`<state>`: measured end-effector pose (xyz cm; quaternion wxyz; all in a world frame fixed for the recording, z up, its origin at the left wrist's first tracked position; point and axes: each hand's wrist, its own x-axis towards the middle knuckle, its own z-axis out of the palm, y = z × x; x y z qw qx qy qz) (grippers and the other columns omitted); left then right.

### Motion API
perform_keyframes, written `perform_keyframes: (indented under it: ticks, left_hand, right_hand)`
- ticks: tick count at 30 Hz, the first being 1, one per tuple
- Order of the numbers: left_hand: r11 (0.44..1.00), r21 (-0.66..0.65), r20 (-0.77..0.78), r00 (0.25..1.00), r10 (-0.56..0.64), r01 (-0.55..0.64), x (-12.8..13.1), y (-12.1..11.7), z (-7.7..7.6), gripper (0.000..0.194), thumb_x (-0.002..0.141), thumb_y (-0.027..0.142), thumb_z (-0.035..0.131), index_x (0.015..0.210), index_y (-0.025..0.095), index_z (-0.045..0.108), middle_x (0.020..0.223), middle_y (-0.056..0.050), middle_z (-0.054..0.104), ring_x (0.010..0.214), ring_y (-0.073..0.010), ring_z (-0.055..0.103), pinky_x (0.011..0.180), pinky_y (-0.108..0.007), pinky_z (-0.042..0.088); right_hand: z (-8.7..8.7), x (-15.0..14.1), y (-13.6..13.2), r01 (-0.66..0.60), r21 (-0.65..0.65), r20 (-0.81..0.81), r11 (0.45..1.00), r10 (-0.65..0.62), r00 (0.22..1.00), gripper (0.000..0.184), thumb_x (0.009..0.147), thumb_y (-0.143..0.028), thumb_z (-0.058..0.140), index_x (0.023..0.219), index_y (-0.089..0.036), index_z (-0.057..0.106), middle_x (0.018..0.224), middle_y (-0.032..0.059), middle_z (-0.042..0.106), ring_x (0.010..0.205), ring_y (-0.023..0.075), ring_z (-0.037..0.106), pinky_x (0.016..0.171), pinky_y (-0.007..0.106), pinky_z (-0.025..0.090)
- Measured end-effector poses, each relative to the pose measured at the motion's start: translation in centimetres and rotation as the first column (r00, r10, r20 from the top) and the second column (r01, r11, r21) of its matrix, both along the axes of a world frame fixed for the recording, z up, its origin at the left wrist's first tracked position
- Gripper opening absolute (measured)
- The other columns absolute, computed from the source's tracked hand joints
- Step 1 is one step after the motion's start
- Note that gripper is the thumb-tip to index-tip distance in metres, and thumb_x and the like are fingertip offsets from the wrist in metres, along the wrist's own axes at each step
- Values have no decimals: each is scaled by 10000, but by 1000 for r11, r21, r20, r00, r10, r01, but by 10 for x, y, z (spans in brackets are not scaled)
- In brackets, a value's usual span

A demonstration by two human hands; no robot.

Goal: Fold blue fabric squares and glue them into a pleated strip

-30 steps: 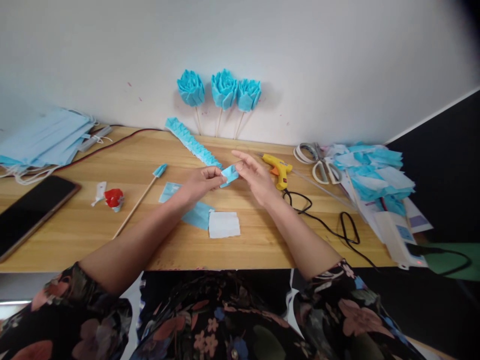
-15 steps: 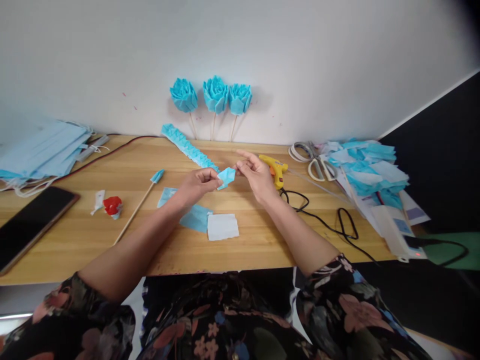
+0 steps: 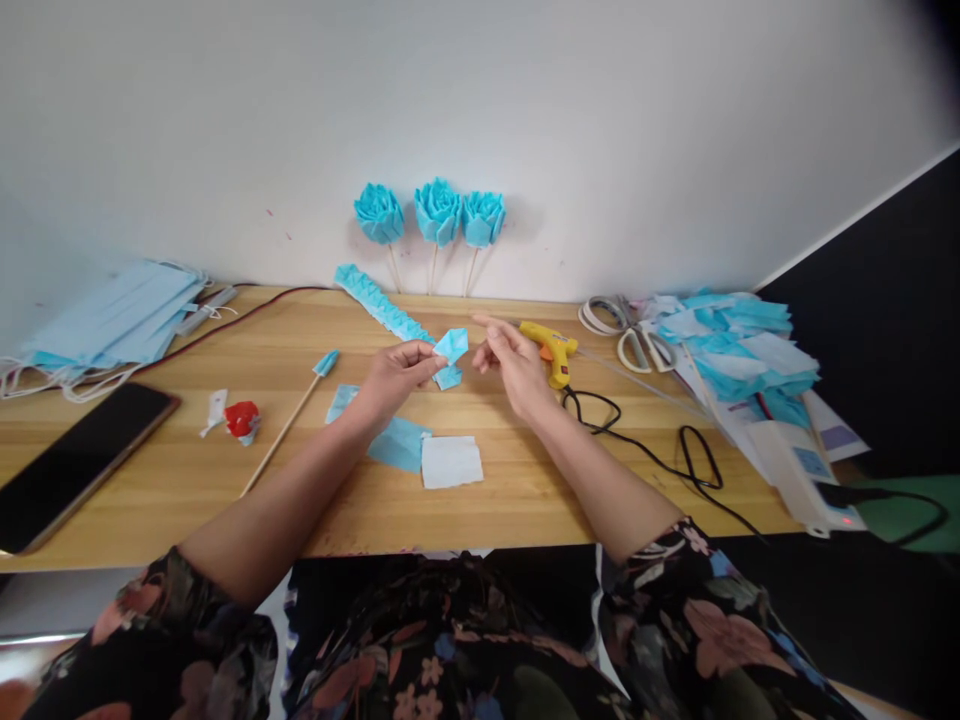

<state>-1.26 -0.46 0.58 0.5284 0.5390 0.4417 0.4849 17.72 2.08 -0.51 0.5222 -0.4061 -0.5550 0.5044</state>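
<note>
My left hand (image 3: 396,375) pinches a small folded blue fabric piece (image 3: 451,345) above the wooden table (image 3: 187,470). Just right of that piece is my right hand (image 3: 511,362), fingers loosely spread, not touching it and holding nothing. A long strip of folded blue pieces (image 3: 382,307) runs from the wall toward my hands. Flat blue pieces (image 3: 396,441) and a white piece (image 3: 451,461) lie on the table below my hands. Three blue fabric roses (image 3: 435,212) on sticks lean against the wall.
A yellow glue gun (image 3: 553,349) with a black cord (image 3: 637,440) lies right of my right hand. Scissors (image 3: 637,340) and a blue scrap pile (image 3: 739,345) sit far right. At left are a stick with a blue tip (image 3: 296,410), a red item (image 3: 241,420), a phone (image 3: 75,465) and stacked masks (image 3: 120,315).
My right hand has let go of the folded blue piece and drawn slightly right. My left hand keeps the piece, now lifted a little. The view has tilted down.
</note>
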Motion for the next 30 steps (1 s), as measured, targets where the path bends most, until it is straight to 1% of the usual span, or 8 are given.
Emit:
perform_keyframes:
  ticks: [4, 12, 14, 17, 21, 24, 27, 30]
  left_hand:
    - [995, 82, -44, 997, 65, -61, 0, 0, -1, 161, 744, 381, 760, 738, 224, 725, 711, 9, 670, 677, -146, 558, 668, -287, 427]
    - [943, 306, -148, 972, 182, -130, 0, 1, -7, 141, 799, 341, 734, 755, 207, 746, 701, -9, 671, 665, -144, 549, 639, -281, 408]
    - [936, 327, -148, 971, 190, -133, -1, 2, -7, 137, 811, 321, 709, 803, 197, 765, 757, -26, 705, 702, -150, 581, 673, -283, 430]
    - [947, 285, -111, 977, 183, -145, -2, 3, -6, 191, 812, 305, 684, 917, 177, 779, 814, -39, 716, 733, -149, 603, 695, -276, 448]
    - [954, 263, -100, 979, 176, -145, -4, 5, -7, 261, 808, 295, 689, 1024, 169, 761, 728, -3, 625, 662, -117, 538, 620, -246, 406]
    - [948, 291, -90, 982, 163, -131, -3, 6, -9, 288, 803, 276, 696, 1066, 170, 744, 734, 4, 593, 651, -107, 521, 614, -239, 404]
    - [944, 308, -109, 981, 157, -117, -2, 5, -10, 316, 794, 259, 704, 1097, 177, 734, 758, 1, 597, 644, -103, 519, 612, -238, 409]
    - [939, 333, -188, 970, 155, -86, -2, 4, -9, 185, 807, 249, 695, 965, 177, 758, 759, -14, 628, 657, -114, 528, 623, -249, 411]
  right_hand:
    - [4, 1, -3, -32, 120, 76, 992, 23, 997, 442, 876, -529, 655, 1213, -244, 637, 812, -11, 615, 794, 148, 600, 787, 315, 498]
    - [8, 5, -4, -69, 322, 282, 944, -27, 959, 93, 875, -303, 644, 899, -215, 624, 778, -21, 588, 750, 134, 563, 752, 294, 474]
    - [11, 6, -6, -77, 428, 342, 901, -83, 936, 50, 874, -265, 629, 877, -215, 623, 797, -9, 630, 778, 149, 589, 776, 313, 485]
    - [16, 6, -8, -108, 605, 395, 788, -180, 901, 32, 870, -203, 608, 858, -224, 627, 836, 11, 678, 816, 175, 619, 799, 351, 494]
    - [17, 7, -9, -124, 703, 397, 700, -242, 885, 83, 873, -167, 597, 868, -241, 633, 873, 27, 706, 841, 201, 639, 794, 388, 503]
    - [14, 7, -7, -88, 685, 384, 723, -256, 887, 76, 870, -172, 602, 866, -241, 632, 862, 23, 698, 844, 200, 635, 808, 390, 502]
    - [9, 5, -5, -39, 559, 342, 828, -188, 921, 20, 862, -212, 619, 860, -231, 626, 851, 13, 671, 828, 177, 619, 803, 354, 504]
    - [3, 2, -4, -41, 382, 244, 923, -57, 968, 45, 842, -258, 649, 852, -224, 621, 911, 15, 661, 844, 158, 620, 798, 321, 513]
